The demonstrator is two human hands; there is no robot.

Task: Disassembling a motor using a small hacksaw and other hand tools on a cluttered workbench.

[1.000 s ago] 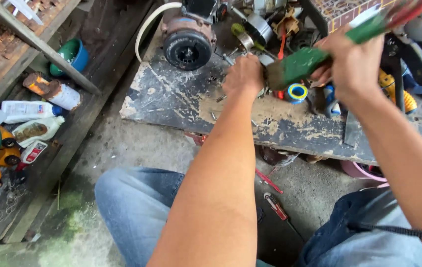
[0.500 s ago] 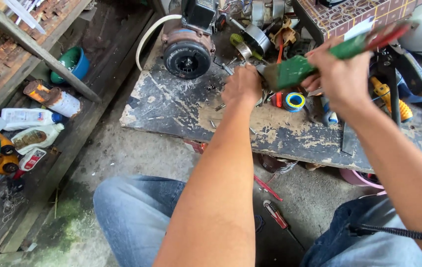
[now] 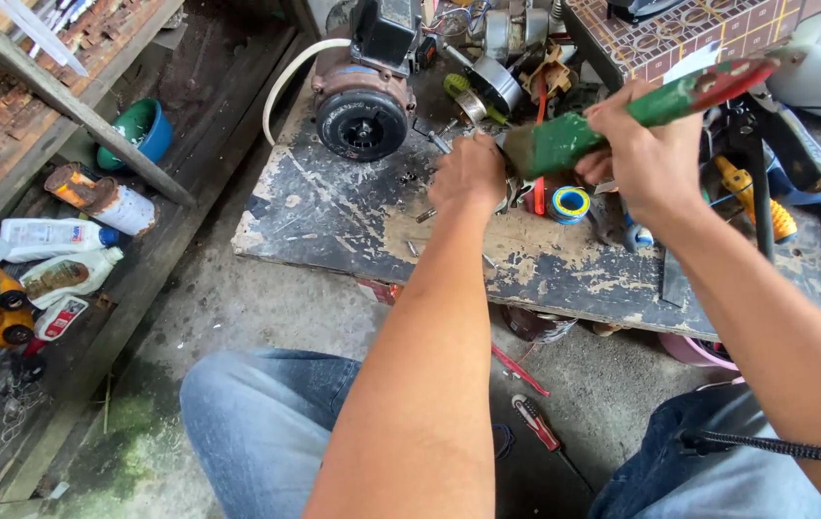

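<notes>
Gripping green-handled tool (image 3: 622, 120) in right hand (image 3: 646, 159), fist closed round handle, wide head end angled down toward left hand. Left hand (image 3: 470, 175) fingers curled low over small part on worn board (image 3: 334, 207), part itself hidden; grasp unclear. Judgement: keep part pinned flat, wrist steady, strike or press square, fingers clear of head. Containers: teal bowl (image 3: 136, 130) on floor left, contents not visible; rusty can (image 3: 98, 197) lying on side; white bottles (image 3: 55, 235) lying capped.
</notes>
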